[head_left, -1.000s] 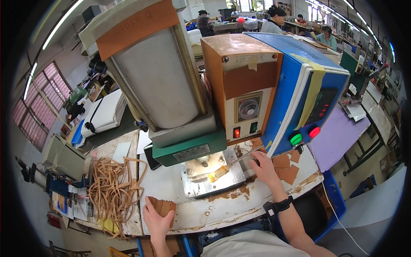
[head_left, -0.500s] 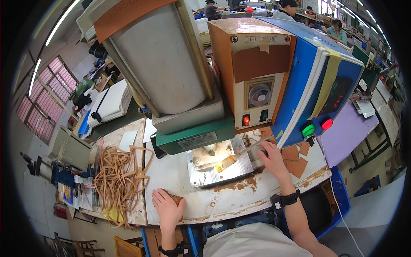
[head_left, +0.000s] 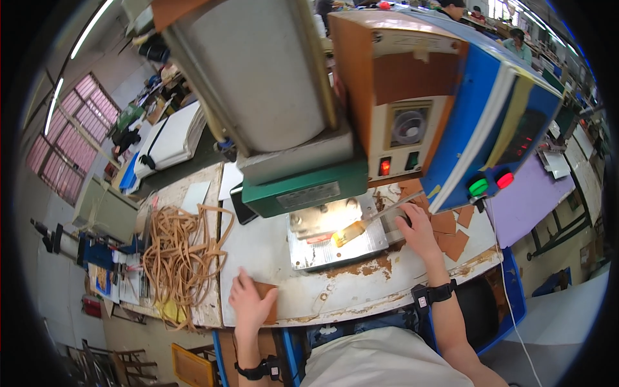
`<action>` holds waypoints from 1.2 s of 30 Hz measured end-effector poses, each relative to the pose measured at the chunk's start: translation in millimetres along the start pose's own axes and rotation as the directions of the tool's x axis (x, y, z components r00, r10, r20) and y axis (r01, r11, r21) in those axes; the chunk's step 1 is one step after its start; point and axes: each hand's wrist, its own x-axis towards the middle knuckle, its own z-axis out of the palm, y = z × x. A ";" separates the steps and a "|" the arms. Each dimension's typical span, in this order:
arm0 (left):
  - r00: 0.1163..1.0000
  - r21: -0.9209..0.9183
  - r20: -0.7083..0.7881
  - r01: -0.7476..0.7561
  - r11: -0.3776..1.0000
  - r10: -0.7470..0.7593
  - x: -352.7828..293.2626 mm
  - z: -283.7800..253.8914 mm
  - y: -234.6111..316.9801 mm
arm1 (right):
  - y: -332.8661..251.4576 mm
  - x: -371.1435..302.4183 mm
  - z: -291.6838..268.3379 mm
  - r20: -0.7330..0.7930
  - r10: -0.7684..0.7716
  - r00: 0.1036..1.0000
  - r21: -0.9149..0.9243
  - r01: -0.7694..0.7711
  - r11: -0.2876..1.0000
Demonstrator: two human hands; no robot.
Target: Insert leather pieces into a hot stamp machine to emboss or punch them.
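Observation:
My left hand (head_left: 250,304) is at the near left of the white worktable, fingers spread, over the left side of a flat brown leather piece (head_left: 268,302). It covers part of that piece. My right hand (head_left: 420,233) reaches to the right end of the grey metal block (head_left: 392,227) beside the press. Its thumb and forefinger are apart around a dark part; the other fingertips are partly hidden. Between my hands, the metal base plate (head_left: 335,248) lies brightly lit under the green press head (head_left: 306,193). A brush-like tool (head_left: 351,232) with a yellowish end slants over the plate.
Tangled tan leather strips (head_left: 184,258) lie at the left. Small brown leather pieces (head_left: 451,238) are scattered right of my right hand. An orange control box (head_left: 400,84) and a blue one (head_left: 490,122) stand beside the press. A blue bin (head_left: 512,303) is below the table's right edge.
The view has shifted slightly. My left hand has moved left off the brown leather piece, uncovering more of it. My right hand stays by the block, thumb and forefinger now farther apart.

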 end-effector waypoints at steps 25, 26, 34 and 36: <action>0.994 -0.086 -0.106 -0.033 0.996 0.024 -11.3 16.2 0.1 | 18.1 -2.0 8.5 0.144 0.069 0.987 -0.171 -0.044 0.984; 0.996 -0.083 -0.082 -0.027 0.996 0.021 -11.6 15.8 2.0 | 19.4 -3.0 7.8 0.148 0.068 0.987 -0.176 -0.041 0.984; 0.992 0.038 -0.049 0.115 0.993 -0.113 -26.9 5.4 10.3 | 17.8 -1.8 3.1 0.168 0.133 0.977 -0.080 -0.121 0.989; 0.987 -0.055 0.032 0.159 0.986 -0.158 -25.7 1.5 6.5 | 12.2 -0.2 4.3 0.171 0.130 0.977 -0.059 -0.121 0.991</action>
